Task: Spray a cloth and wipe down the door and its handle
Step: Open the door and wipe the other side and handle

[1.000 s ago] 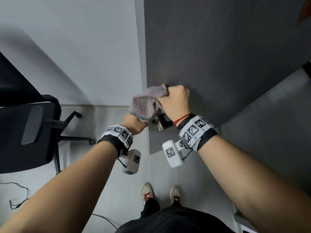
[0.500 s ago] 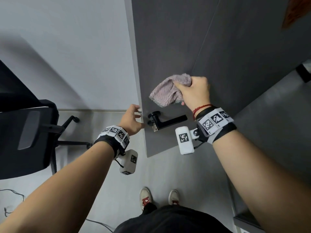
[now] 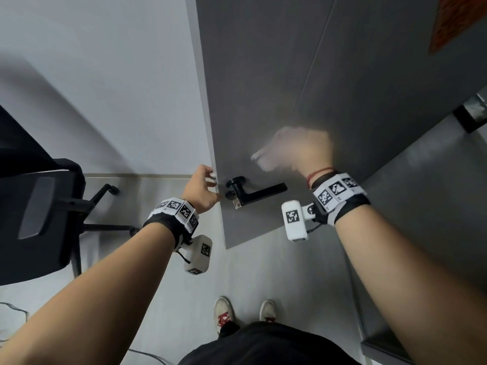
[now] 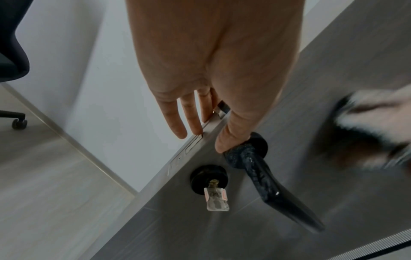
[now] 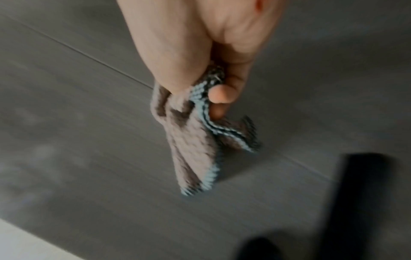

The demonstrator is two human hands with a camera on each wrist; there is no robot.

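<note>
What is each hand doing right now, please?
Left hand: open, fingers straight on the door edge.
Right hand: closed, holding the cloth.

Right hand up close, gripping a bunched grey-brown cloth with a pale blue stitched edge, fingertip curled over its hem, blurred against the grey door, dark handle smeared at lower right.

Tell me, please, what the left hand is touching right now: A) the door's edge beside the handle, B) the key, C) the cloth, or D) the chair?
A: the left hand holds the edge of the door beside the handle; the right hand grips the cloth.
</note>
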